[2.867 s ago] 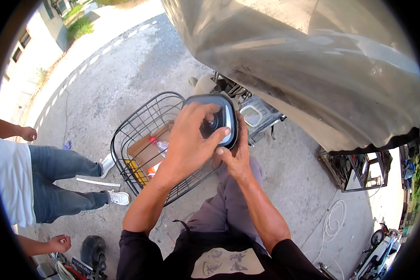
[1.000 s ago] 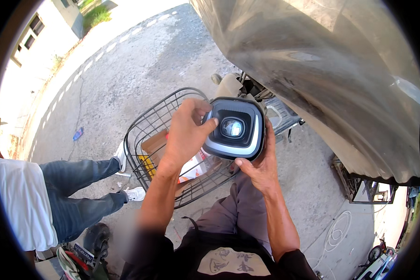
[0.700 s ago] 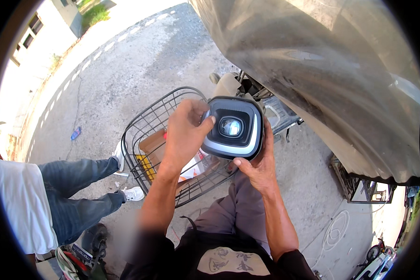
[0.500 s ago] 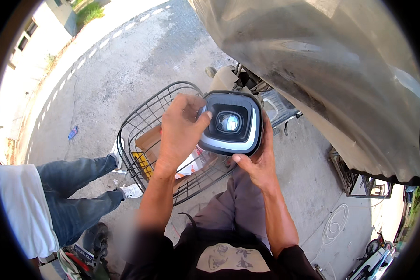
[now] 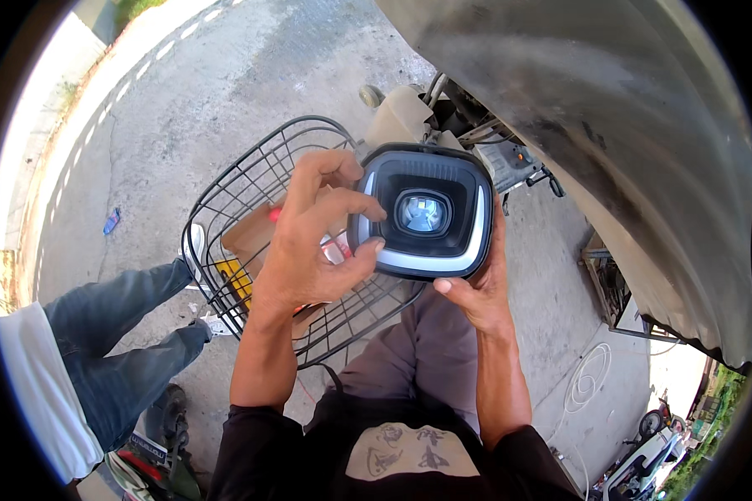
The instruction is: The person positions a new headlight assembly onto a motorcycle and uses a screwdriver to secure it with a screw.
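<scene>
The squarish black headlamp unit with a round clear lens and a pale light strip around its rim is held up in front of the person, between both hands and above the black wire basket.

In the head view, compared with the picture of almost three seconds ago, the lamp has been uncovered: then the left hand lay flat over its face, and now this hand has been shifted to the lamp's left edge, so the lens can be seen. In the last second the lamp has hardly been moved; it has only been raised a little closer to the camera. From this it is judged that the lamp is being looked over, not fitted yet.

The left hand is closed narrowly on the left rim, with the fingertips on the front frame. The right hand supports the lamp from below and behind, the thumb under the lower edge.

The lens is pointed up, toward the person's face. The housing is nearly square, with the slightly longer axis running left to right, tilted a little.

Left of the grip, another person's legs in blue jeans are seen on the grey concrete ground.
</scene>
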Demonstrator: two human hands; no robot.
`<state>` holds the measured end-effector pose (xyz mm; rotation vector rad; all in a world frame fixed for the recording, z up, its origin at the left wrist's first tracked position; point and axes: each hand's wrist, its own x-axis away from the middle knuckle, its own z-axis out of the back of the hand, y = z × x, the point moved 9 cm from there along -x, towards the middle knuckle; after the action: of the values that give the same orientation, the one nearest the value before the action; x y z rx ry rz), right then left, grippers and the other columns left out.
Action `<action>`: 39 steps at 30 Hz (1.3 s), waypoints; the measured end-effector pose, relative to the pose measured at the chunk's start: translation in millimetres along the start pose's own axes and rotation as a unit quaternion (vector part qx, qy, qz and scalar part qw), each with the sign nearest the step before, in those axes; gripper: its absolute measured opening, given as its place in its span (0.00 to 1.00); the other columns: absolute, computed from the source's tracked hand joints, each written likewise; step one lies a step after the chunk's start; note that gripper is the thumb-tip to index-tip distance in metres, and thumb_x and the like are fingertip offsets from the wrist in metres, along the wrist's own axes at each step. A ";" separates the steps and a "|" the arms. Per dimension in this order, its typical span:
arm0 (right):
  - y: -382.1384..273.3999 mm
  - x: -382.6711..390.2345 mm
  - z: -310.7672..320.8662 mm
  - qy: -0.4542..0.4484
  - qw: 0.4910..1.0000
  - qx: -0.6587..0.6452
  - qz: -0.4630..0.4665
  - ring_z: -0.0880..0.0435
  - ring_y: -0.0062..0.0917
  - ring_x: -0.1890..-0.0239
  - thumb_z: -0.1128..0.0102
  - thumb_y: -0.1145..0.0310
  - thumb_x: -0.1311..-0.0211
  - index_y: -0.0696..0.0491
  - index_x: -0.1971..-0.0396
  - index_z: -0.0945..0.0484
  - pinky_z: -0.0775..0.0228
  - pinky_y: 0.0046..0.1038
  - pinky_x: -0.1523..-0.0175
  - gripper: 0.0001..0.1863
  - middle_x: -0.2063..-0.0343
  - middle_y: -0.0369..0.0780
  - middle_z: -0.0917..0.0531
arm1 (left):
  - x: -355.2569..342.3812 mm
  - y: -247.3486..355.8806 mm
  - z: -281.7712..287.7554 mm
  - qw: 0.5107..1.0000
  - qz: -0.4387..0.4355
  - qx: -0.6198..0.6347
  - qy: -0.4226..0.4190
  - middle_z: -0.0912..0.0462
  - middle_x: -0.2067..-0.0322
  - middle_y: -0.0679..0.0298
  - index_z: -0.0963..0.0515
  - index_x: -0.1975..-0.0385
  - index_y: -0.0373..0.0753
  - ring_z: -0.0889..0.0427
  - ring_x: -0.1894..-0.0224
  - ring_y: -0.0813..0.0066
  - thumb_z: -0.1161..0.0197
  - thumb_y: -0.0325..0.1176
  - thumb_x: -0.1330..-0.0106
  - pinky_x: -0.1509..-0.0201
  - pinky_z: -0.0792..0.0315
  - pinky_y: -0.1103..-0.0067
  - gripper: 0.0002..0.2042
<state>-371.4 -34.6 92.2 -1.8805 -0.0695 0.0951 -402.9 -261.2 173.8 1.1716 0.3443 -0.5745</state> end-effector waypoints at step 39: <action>-2.0 51.7 59.9 0.172 0.982 0.043 0.072 0.21 0.29 0.35 0.22 0.60 0.26 0.58 0.26 0.26 0.24 0.36 0.30 0.36 0.38 0.41 0.22 | 7.8 -22.4 -26.3 1.000 0.013 -0.012 0.019 0.38 0.24 0.41 0.35 0.26 0.34 0.34 0.21 0.42 0.30 0.59 0.34 0.19 0.37 0.51 0.44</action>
<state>-326.1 27.7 74.3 -1.7885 0.3033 -0.1260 -408.8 -244.6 143.1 1.1643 0.3673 -0.5250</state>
